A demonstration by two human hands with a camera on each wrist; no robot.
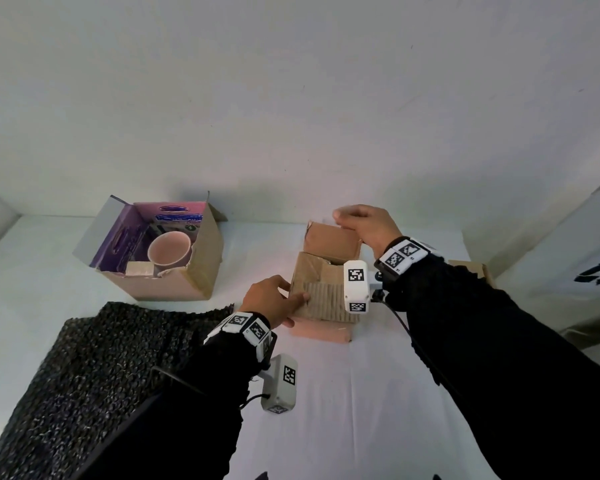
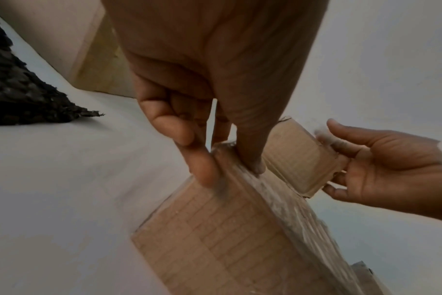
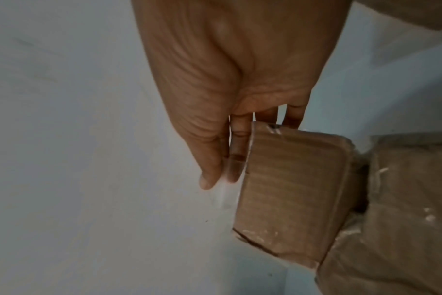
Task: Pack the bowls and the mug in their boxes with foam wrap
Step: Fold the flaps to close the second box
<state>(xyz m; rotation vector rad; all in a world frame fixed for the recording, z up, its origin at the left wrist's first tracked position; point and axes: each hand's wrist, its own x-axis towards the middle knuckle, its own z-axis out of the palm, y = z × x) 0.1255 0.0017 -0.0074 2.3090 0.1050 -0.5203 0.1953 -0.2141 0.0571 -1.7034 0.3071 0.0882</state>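
Right hand (image 1: pixel 362 225) grips the far flap (image 1: pixel 331 242) of the small cardboard box (image 1: pixel 321 292), fingers curled over its edge; the box mouth lies just below that grip. Left hand (image 1: pixel 274 301) pinches the near wall, steadying. The bowl (image 1: pixel 169 249) sits in the open box (image 1: pixel 187 271), well left of both hands; left hand nearer.

Head camera looks forward and down from above over the white table (image 1: pixel 326 393), taking in both forearms. Left wrist camera sits close, facing along the left hand (image 2: pixel 215 79) onto the small cardboard box (image 2: pixel 215 239). Right wrist camera, equally close, faces its raised flap (image 3: pixel 290 189). All 3 views share that box.
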